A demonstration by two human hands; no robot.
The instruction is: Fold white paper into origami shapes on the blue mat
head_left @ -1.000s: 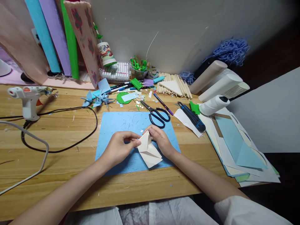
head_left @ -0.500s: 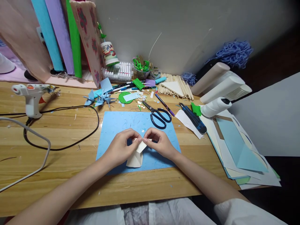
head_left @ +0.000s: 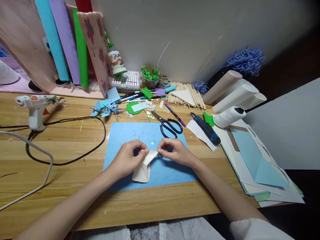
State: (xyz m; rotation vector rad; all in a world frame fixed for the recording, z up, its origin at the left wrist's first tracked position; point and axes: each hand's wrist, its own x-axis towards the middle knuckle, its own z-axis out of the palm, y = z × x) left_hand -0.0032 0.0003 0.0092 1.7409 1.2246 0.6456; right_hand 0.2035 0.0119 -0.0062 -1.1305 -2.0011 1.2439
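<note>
A small folded piece of cream paper is held between both hands, above a blue sheet. My left hand pinches its upper left part between thumb and fingers. With thumb and fingertips, my right hand grips the pointed tip on the right. A crease divides the paper, and its wider lower part hangs toward me. Just beyond my right hand lie black-handled scissors, partly on the blue sheet. A tiny white scrap rests between the hands.
On the left stands a glue gun with a looping black cord. A utility knife and stacked papers lie right. Behind are folded blue paper shapes, markers, wooden sticks and a thread cone.
My right hand has moved right along the paper's edge to its tip, away from my left hand. More of the paper's upper part shows. The view has shifted slightly.
</note>
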